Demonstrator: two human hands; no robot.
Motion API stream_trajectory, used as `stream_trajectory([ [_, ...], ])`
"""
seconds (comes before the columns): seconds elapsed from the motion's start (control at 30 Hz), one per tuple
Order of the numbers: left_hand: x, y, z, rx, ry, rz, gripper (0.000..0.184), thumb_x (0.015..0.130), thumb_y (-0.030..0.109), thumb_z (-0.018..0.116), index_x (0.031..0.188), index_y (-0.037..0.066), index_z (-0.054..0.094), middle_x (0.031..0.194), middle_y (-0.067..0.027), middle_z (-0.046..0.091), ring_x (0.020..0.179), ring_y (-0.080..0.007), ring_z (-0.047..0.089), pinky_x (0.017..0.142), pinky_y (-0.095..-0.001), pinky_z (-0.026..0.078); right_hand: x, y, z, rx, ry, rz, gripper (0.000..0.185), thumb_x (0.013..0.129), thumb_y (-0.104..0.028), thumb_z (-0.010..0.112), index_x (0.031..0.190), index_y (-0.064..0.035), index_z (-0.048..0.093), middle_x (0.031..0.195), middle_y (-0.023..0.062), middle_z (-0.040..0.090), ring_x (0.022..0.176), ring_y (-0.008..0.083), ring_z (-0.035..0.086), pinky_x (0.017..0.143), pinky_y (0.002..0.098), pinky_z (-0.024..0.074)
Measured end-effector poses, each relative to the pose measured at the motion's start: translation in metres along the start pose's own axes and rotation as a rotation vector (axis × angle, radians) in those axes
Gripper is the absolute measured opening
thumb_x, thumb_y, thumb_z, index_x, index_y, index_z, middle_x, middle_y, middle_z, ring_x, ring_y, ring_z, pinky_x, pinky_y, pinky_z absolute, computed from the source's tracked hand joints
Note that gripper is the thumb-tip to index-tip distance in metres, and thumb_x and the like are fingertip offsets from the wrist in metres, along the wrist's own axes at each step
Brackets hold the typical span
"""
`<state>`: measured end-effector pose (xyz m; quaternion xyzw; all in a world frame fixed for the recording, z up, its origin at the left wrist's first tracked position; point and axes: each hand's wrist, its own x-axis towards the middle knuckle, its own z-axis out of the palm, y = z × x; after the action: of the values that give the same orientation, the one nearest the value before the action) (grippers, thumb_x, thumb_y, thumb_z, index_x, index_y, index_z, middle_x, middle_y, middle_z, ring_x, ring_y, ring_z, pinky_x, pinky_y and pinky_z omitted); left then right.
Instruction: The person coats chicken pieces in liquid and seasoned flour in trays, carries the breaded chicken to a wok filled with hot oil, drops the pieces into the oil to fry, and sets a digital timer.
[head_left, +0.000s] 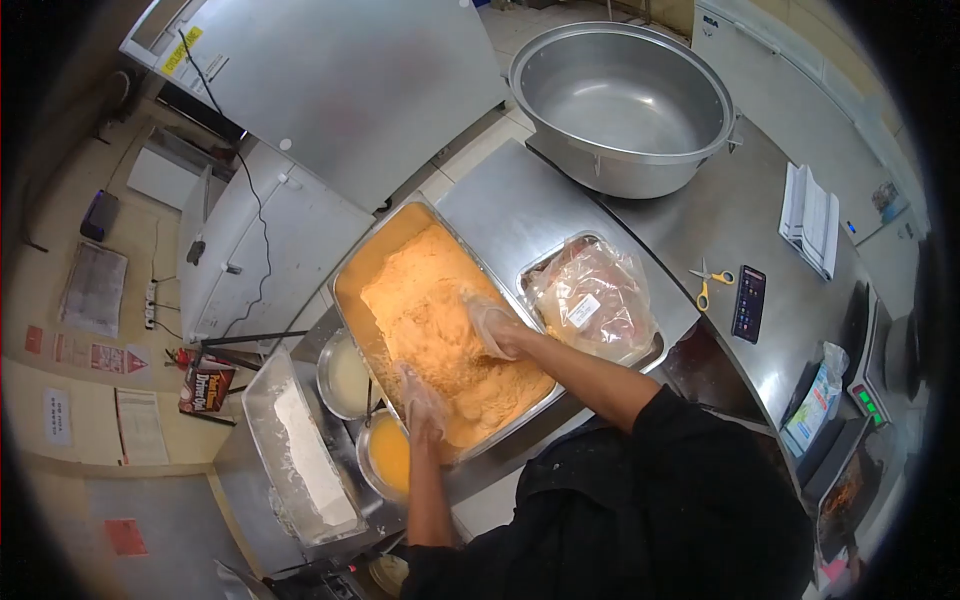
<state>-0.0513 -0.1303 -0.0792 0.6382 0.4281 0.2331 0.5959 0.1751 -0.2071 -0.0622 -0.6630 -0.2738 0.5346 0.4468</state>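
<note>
A deep rectangular metal pan is filled with orange breadcrumbs, heaped toward its far end. Both my hands wear clear plastic gloves and are in the crumbs. My left hand is at the pan's near left side, its fingers stretched forward into the crumbs. Farther in and to the right, my right hand rests its fingers on the crumbs, apart and partly hidden. Neither hand shows anything gripped. Beside the pan on the right lies a plastic bag of pale meat in a metal tray.
Left of the pan are a bowl of yellow liquid, a bowl of pale liquid and a pan of white flour. A large metal pot stands behind. Yellow scissors, a phone and papers lie right.
</note>
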Motion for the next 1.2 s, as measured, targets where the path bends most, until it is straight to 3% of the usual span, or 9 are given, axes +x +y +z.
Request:
stream_trajectory([
  [0.17,-0.033,0.036,0.007,-0.099,-0.249,-0.374,0.069,0.106,0.048,0.034,0.155,0.002,0.019,0.154,-0.0123,0.034,0.142,-0.0261,0.029,0.117,-0.0356,0.023,-0.025,0.014,-0.005,-1.149,-0.336,-0.308,0.04,0.092,-0.034,0.051,0.108,-0.0017,0.068,0.102,0.0244,0.066,0.099,0.0329,0.064,0.081,0.0484,0.0516],
  [0.27,-0.032,0.011,0.032,0.813,-0.419,-0.445,0.073,0.104,0.055,0.032,0.156,0.005,0.021,0.154,-0.01,0.033,0.142,-0.0222,0.029,0.118,-0.0342,0.022,-0.018,0.073,0.017,-1.158,-0.313,-0.366,0.029,0.083,-0.026,0.058,0.093,-0.0024,0.072,0.095,0.0188,0.07,0.082,0.0314,0.067,0.066,0.0451,0.0525],
  [0.37,-0.009,-0.011,0.053,-0.044,-0.219,-0.355,0.074,0.102,0.06,0.032,0.148,0.001,0.038,0.138,-0.016,0.05,0.125,-0.0234,0.048,0.108,-0.0334,0.036,-0.011,0.009,0.022,-1.374,-0.878,-0.171,0.027,0.085,-0.02,0.059,0.099,-0.0002,0.071,0.094,0.019,0.07,0.087,0.0283,0.068,0.065,0.0425,0.053],
  [0.5,-0.022,0.074,0.046,-0.413,0.039,-0.49,0.069,0.104,0.055,0.032,0.147,0.003,0.039,0.141,-0.0153,0.049,0.128,-0.0232,0.048,0.107,-0.0371,0.041,0.028,0.085,0.035,0.173,-0.285,-0.077,0.03,0.088,-0.017,0.06,0.11,0.0017,0.066,0.093,0.0201,0.068,0.089,0.0272,0.067,0.065,0.0427,0.0525],
  [0.67,-0.047,0.077,0.041,-0.324,0.302,-0.11,0.061,0.101,0.056,0.04,0.138,0.01,0.051,0.11,-0.0131,0.066,0.109,-0.0302,0.062,0.097,-0.0404,0.049,-0.031,0.013,-0.007,-0.557,-0.161,-0.381,0.044,0.084,-0.023,0.063,0.123,-0.004,0.063,0.101,0.0188,0.071,0.093,0.0304,0.068,0.071,0.041,0.055],
  [0.77,-0.048,-0.003,-0.012,1.065,-0.576,-0.173,0.048,0.1,0.037,0.045,0.13,0.002,0.06,0.132,-0.0139,0.06,0.12,-0.0228,0.056,0.107,-0.0335,0.04,-0.046,0.017,-0.005,-1.383,-0.61,-0.278,0.034,0.079,-0.02,0.066,0.109,-0.0055,0.072,0.102,0.0156,0.073,0.096,0.031,0.069,0.074,0.0417,0.0557],
  [0.9,-0.051,-0.065,-0.009,0.545,-0.363,-0.613,0.042,0.098,0.03,0.048,0.125,0.002,0.064,0.134,-0.0136,0.06,0.118,-0.0211,0.056,0.106,-0.0344,0.04,-0.018,0.092,0.039,-1.353,-0.476,-0.291,0.027,0.074,-0.018,0.068,0.096,-0.0081,0.077,0.102,0.0133,0.074,0.087,0.031,0.071,0.071,0.0443,0.0555],
  [1.0,-0.023,-0.113,-0.014,0.867,-0.545,0.013,0.029,0.094,0.023,0.048,0.097,-0.001,0.063,0.096,-0.0203,0.065,0.089,-0.0281,0.061,0.08,-0.039,0.047,0.007,0.083,0.041,-1.181,-0.601,-0.204,0.023,0.075,-0.022,0.068,0.092,-0.009,0.077,0.095,0.0143,0.074,0.084,0.0295,0.071,0.07,0.044,0.0548],
  [1.2,-0.041,-0.035,-0.003,0.512,-0.153,0.065,0.027,0.092,0.02,0.047,0.092,-0.001,0.064,0.088,-0.0177,0.063,0.086,-0.0276,0.06,0.075,-0.0407,0.046,0.04,0.103,0.016,-1.016,-0.259,-0.58,0.019,0.078,-0.018,0.06,0.079,-0.0042,0.073,0.077,0.0197,0.068,0.066,0.0355,0.062,0.064,0.0473,0.0492],
])
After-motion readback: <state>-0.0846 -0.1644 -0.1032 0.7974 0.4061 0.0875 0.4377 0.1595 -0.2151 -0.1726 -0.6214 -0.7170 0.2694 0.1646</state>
